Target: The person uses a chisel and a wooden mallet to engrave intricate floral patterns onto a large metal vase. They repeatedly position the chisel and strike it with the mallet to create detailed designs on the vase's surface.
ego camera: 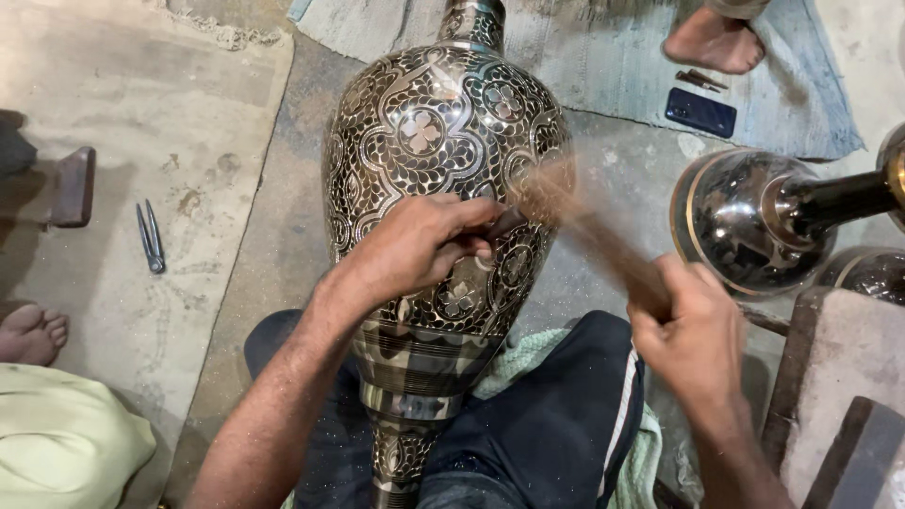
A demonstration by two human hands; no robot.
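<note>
Your left hand (429, 240) is clenched around a small chisel-like tool (500, 224), its tip pressed against the side of the large engraved metal vase (438, 141). The vase lies across your lap, its narrow end down between your knees and its rounded body extending away from you over the floor (283, 217). Your right hand (693, 335) is closed on the handle of a wooden mallet (589, 231); the mallet is blurred by motion, so its head cannot be made out clearly, but it sits just above the tool. In my judgement the step in hand is engraving: you are striking the tool to cut a line in the floral pattern on the right flank of the body. The next move calls for a steady tool tip on the line and measured blows, since a slip would scar the surrounding dark finish. A second polished vase (745, 221) lies near your right hand. A pair of metal pincers (150, 236) rests well apart on the floor to the left, and a dark phone (699, 111) lies on the mat (603, 57) beyond. Another person's bare foot (714, 40) shows at the far edge of that mat.
</note>
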